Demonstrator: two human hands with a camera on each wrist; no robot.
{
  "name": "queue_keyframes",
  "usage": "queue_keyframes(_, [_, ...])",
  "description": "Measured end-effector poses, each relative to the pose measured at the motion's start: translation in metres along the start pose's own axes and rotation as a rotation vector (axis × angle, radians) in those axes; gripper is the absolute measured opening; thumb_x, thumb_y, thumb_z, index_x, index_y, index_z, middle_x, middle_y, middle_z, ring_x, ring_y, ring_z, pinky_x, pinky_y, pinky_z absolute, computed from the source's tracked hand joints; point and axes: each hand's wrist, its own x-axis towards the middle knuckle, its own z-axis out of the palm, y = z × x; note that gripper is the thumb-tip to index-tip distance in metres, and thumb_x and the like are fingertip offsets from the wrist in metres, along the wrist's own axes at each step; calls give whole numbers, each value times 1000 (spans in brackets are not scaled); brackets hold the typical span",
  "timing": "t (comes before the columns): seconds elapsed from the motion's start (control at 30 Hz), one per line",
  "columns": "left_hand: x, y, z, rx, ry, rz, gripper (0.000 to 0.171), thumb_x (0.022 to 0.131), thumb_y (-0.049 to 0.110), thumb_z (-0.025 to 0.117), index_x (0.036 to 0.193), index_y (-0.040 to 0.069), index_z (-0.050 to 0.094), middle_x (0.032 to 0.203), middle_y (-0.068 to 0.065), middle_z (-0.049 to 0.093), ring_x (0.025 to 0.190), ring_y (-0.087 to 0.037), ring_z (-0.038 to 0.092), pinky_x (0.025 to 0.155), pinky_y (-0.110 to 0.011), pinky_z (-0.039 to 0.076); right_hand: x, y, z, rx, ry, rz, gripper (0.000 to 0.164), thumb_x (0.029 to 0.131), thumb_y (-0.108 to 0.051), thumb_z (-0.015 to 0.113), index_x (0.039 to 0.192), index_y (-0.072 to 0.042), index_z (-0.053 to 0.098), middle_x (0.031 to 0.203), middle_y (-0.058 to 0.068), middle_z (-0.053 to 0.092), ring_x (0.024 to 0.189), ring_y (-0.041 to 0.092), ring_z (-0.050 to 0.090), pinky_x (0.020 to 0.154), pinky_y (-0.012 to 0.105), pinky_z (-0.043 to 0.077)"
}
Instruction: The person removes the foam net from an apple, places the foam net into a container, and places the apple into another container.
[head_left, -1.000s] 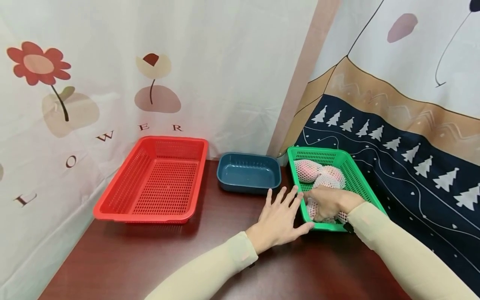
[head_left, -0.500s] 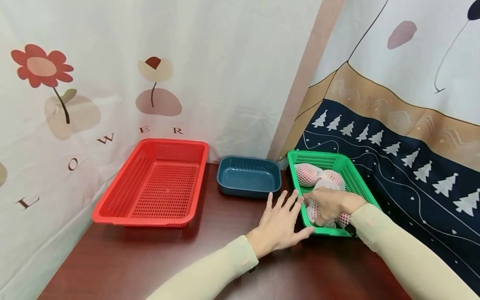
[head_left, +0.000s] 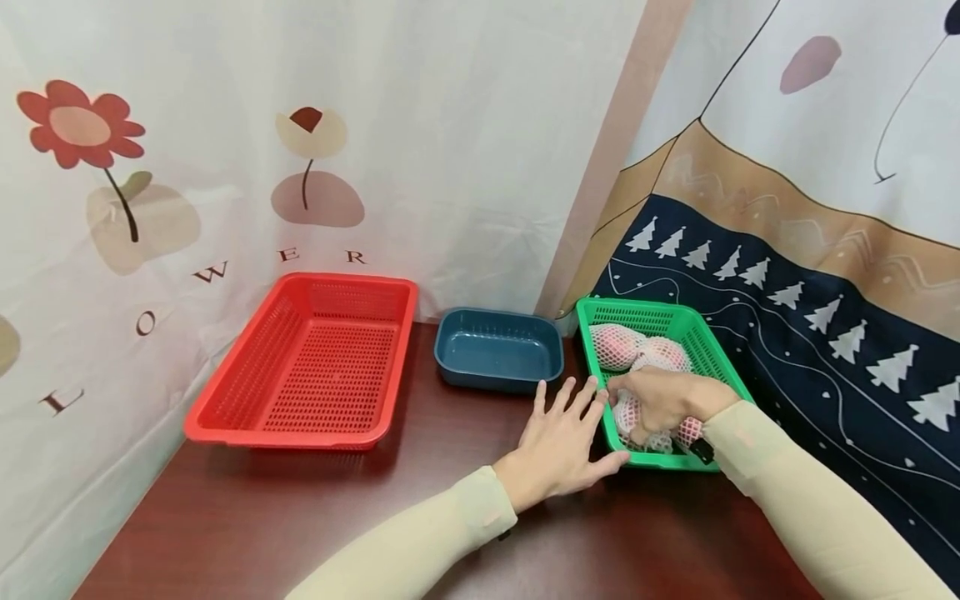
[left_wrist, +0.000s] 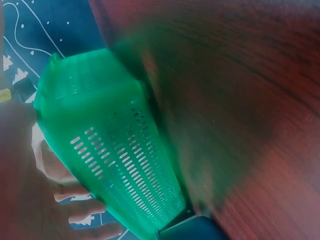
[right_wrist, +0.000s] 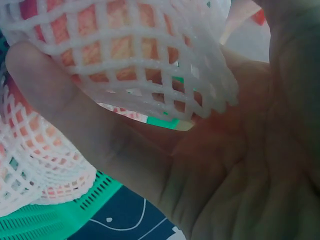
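In the head view my right hand reaches into the green basket at the right. The right wrist view shows its thumb and palm around a reddish-orange fruit in a white foam net; the fingertips are hidden there. Other net-wrapped fruits lie in the basket around that hand. My left hand is spread at the basket's left side, fingers straight, with the fingertips at the rim. From the left wrist, the fingers appear along the edge of the slotted basket wall.
A red slotted basket stands at the left of the dark wooden table. Between the baskets is a dark blue dish. Printed curtains hang close behind, and a navy part borders the green basket's right side.
The right hand has shifted slightly inside the green basket, its wrist a little farther right. The left hand stays at the rim. The whole view bobs slightly.
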Motion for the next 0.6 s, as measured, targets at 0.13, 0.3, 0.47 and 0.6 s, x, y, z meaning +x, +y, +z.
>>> queue_keyframes(0.13, [1, 0, 0, -4, -3, -2, 97, 112, 88, 31, 185, 26, 34, 196, 2, 25, 182, -31, 30, 143, -72, 28, -2, -1, -3, -9, 12, -5, 58, 81, -10, 99, 133, -18, 73, 110, -1, 76, 86, 13, 64, 80, 32, 58])
queue_keyframes(0.3, [1, -1, 1, -14, -5, -3, 97, 112, 89, 30, 186, 26, 33, 197, 2, 24, 182, -32, 30, 143, -73, 28, -6, -1, -6, 12, 24, 15, 57, 83, -13, 99, 132, -21, 72, 106, 0, 74, 84, 15, 62, 77, 33, 55])
queue_keyframes(0.47, [1, 0, 1, -15, -5, -5, 97, 112, 89, 30, 186, 26, 32, 197, 2, 24, 181, -32, 31, 142, -73, 29, -10, 1, -9, 48, 56, 15, 55, 85, -15, 99, 132, -20, 70, 102, 1, 72, 80, 16, 61, 75, 33, 54])
queue_keyframes(0.6, [0, 1, 2, -29, -9, -7, 97, 112, 88, 31, 186, 25, 31, 197, 2, 23, 181, -33, 32, 143, -73, 29, -12, 3, -12, 79, 89, 3, 54, 86, -14, 99, 132, -17, 69, 110, 4, 73, 83, 17, 62, 76, 34, 55])
